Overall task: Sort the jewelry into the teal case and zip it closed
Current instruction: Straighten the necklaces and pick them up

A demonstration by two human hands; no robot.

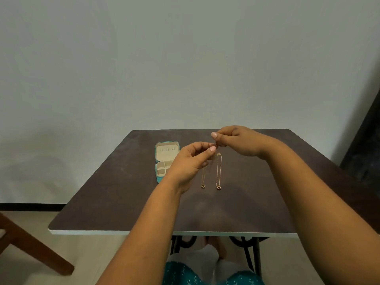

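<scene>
The teal case (158,179) lies open on the table's far left part, its cream lid flat behind a tray of small compartments. My left hand (190,161) and my right hand (236,140) meet above the table, fingertips pinched together on the top end of a thin gold necklace (203,177), which hangs down to a small pendant near the tabletop. A second gold necklace (218,173) with a ring pendant lies straight on the table just right of it. My left wrist hides the case's right edge.
The dark brown table (123,202) has a white front edge and black metal legs. A wooden chair part (30,241) stands at the lower left. A plain wall rises behind the table; a dark panel (362,145) stands at the right.
</scene>
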